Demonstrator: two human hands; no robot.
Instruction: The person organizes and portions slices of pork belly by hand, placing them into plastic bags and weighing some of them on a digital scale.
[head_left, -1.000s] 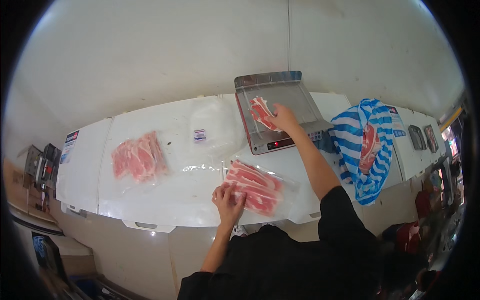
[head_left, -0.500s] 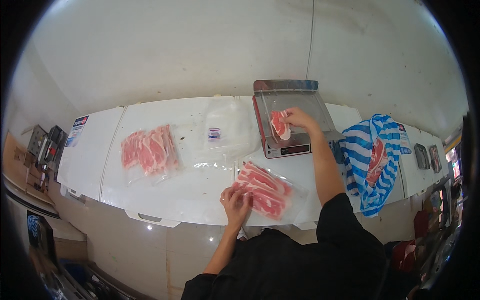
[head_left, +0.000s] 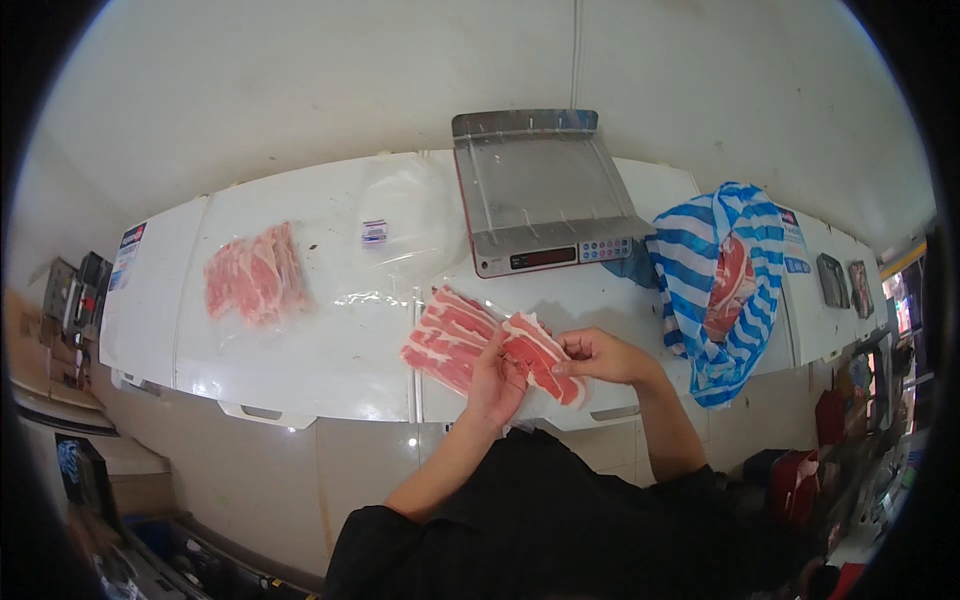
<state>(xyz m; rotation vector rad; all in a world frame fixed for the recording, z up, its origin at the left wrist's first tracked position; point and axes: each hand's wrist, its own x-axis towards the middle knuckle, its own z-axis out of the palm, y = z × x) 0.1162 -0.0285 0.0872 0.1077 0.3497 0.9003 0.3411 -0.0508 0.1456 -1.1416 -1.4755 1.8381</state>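
Raw meat slice (head_left: 545,362) moves from digital scale (head_left: 540,195) to lower centre, right hand (head_left: 597,356) pinching it, left hand (head_left: 495,392) spread, apparently touching it

The meat slice (head_left: 543,358) looks smooth, the scale pan (head_left: 540,185) (plainly metal) satiny, the striped bag (head_left: 763,290) probably plastic.

dark trays (head_left: 832,281) at far right, pale wall (head_left: 300,90), tiled floor (head_left: 260,470)
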